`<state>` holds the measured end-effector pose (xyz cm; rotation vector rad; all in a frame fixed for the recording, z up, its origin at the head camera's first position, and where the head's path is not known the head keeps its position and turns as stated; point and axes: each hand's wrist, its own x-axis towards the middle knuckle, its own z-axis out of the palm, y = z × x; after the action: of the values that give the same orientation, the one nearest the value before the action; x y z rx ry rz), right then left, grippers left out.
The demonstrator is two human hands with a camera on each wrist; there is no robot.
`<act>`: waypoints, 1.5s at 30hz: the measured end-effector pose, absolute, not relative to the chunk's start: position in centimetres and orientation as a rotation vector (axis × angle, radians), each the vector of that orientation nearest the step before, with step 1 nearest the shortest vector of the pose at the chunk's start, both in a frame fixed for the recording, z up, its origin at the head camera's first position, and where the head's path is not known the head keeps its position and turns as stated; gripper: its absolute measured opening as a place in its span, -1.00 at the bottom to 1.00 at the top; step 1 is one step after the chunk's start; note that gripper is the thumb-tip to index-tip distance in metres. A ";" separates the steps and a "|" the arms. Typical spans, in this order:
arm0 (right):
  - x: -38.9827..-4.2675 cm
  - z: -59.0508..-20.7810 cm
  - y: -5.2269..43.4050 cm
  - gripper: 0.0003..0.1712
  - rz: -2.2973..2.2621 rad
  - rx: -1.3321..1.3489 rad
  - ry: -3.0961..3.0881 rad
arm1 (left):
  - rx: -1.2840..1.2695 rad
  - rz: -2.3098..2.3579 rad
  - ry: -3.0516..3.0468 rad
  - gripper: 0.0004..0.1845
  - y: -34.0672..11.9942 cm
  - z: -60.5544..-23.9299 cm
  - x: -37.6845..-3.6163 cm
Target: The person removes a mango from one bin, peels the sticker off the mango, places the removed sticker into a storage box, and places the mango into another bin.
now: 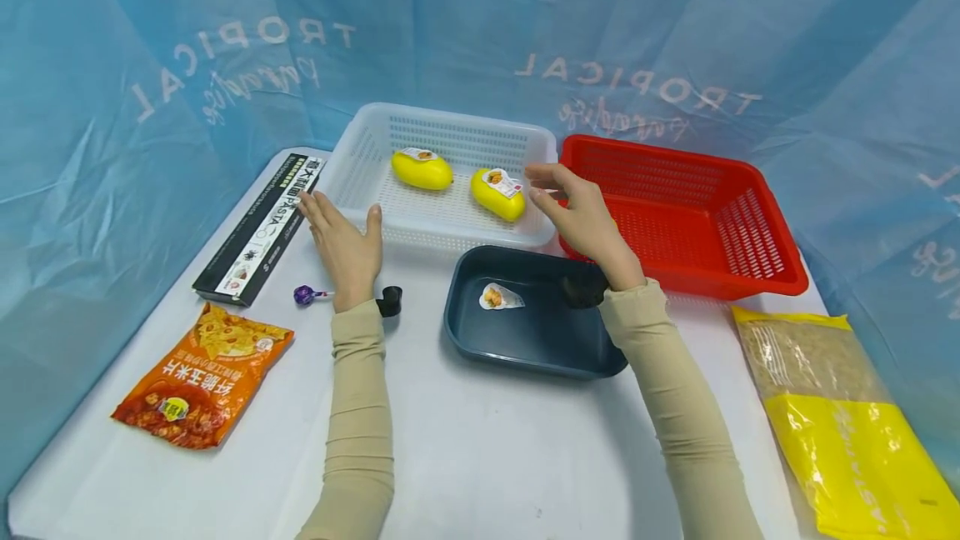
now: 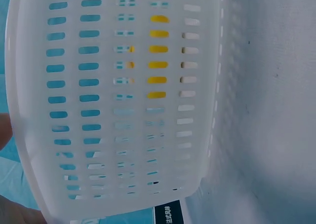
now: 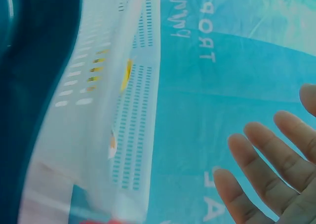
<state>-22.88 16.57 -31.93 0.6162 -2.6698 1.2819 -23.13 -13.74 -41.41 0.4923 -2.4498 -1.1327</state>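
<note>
My left hand [image 1: 348, 255] is held by the front left corner of the white basket [image 1: 442, 233], fingers extended and holding nothing. In the left wrist view, two of its digits show beside the basket's rim. Over the basket's right end, my right hand [image 1: 581, 219] reaches in with bent, spread fingers and nothing between them. The right wrist view shows its fingers [image 3: 261, 160] apart. Inside the basket lie two yellow mango-shaped fruits, one at the left [image 1: 422, 172] and one [image 1: 497, 198] near my right fingertips, each with a printed sticker.
A red basket [image 1: 750, 227] stands right of the white one. In front sits a dark tray [image 1: 517, 357] with a sticker [image 1: 500, 297] inside. At left are a black pasta box [image 1: 258, 227], a purple lollipop [image 1: 304, 295] and an orange chip bag [image 1: 202, 377]; at right, a yellow pasta bag [image 1: 855, 432].
</note>
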 end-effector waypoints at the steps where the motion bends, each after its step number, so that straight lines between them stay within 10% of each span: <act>1: -23.3 -31.6 16.2 -0.53 1.284 0.621 -2.680 | 0.490 -1.122 -2.449 -0.02 -13.8 -41.5 -23.2; 45: -34.8 -33.2 5.4 -0.23 1.272 0.642 -3.034 | 0.427 -0.990 -2.420 -0.35 -14.2 -42.0 -22.8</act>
<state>-34.75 5.36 -33.15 0.6421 -3.0336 1.2716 -22.82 -14.17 -42.04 0.4271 -2.4200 -0.9904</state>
